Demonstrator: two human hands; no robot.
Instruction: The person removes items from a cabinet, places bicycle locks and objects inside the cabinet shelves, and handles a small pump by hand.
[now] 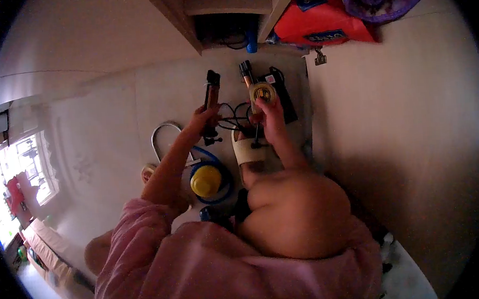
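My left hand is wrapped round a dark tube-shaped tool with a black end and an orange-brown body. My right hand grips a round, yellow-rimmed disc with dark markings in its middle; whether it is a gauge or a tape roll I cannot tell. An orange tube with a black cap stands out behind the disc, and whether my right fingers also hold it is unclear. Thin black cables loop between both hands. Beside the right hand lies a flat black case with a pale label.
A yellow bellows-like piece sits within a coiled blue hose. Left of it lies a bent silver metal loop. My sandalled foot is below the hands. Ahead are a wooden cabinet and a red bag.
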